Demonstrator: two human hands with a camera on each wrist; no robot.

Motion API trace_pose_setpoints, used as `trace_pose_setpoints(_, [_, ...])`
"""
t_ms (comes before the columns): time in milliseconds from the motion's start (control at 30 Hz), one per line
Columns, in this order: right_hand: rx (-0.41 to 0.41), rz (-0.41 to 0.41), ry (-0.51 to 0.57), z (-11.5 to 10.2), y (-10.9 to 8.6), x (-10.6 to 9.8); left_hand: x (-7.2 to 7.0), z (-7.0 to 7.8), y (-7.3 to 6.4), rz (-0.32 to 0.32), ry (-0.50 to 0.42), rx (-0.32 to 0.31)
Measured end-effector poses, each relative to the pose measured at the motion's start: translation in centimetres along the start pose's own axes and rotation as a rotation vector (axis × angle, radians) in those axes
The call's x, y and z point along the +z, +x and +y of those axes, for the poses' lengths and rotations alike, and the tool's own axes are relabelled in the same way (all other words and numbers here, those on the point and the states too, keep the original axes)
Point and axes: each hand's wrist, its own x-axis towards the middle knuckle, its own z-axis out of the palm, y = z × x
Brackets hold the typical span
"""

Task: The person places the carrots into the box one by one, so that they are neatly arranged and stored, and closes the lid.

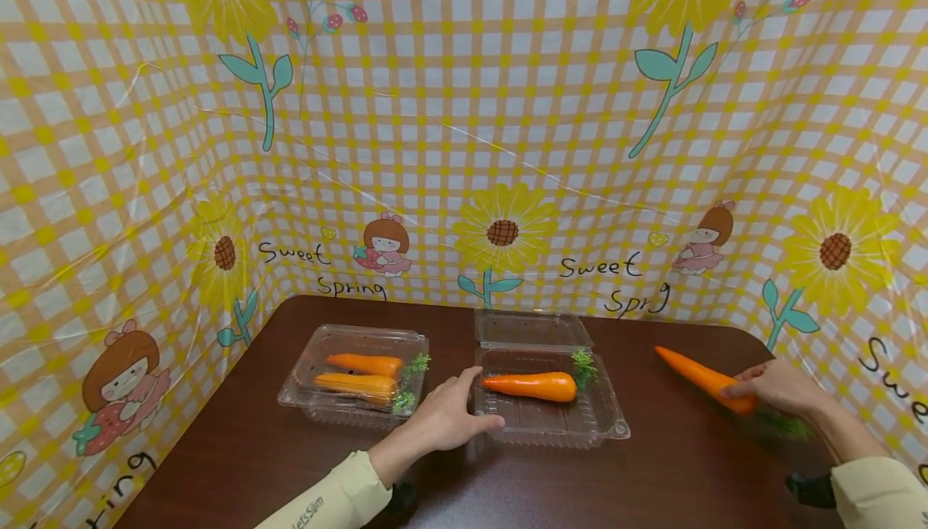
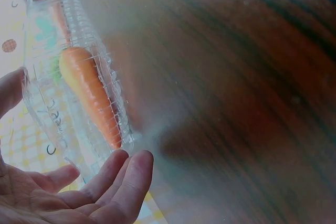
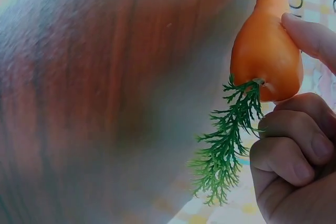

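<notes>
An open clear plastic container (image 1: 609,416) holds one orange carrot (image 1: 540,386) with a green top, its tip pointing left. My left hand (image 1: 445,412) spans the container's left side, thumb at the front corner and fingers toward the back one. In the left wrist view, relaxed fingers (image 2: 137,174) lie right by the carrot's tip, against the clear wall. On the right, my right hand (image 1: 779,388) pinches a second carrot (image 1: 692,372) by its thick end, tip pointing back left. Its green top (image 3: 231,135) hangs below the hand in the right wrist view.
Left of my left hand stands a closed clear container (image 1: 304,388) with two carrots (image 1: 362,384) inside. The open container's lid (image 1: 532,329) leans back toward the checkered cloth wall (image 1: 435,150). All stand on a dark brown table (image 1: 536,489).
</notes>
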Motion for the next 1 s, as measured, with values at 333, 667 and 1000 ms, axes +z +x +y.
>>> trace_pose_setpoints(333, [-0.069, -0.008, 0.03, -3.4, 0.2, -0.7, -0.2, 0.1, 0.0, -0.002, 0.001, -0.004])
trace_pose_setpoints(667, [-0.124, -0.018, -0.012, -7.4, 0.2, -1.0, 0.0, 0.1, 0.1, 0.008, 0.004, -0.008])
trace_pose_setpoints(1000, [-0.201, -0.033, -0.036, -11.4, 0.5, -1.2, 0.0, 0.0, 0.0, -0.001, -0.008, -0.016])
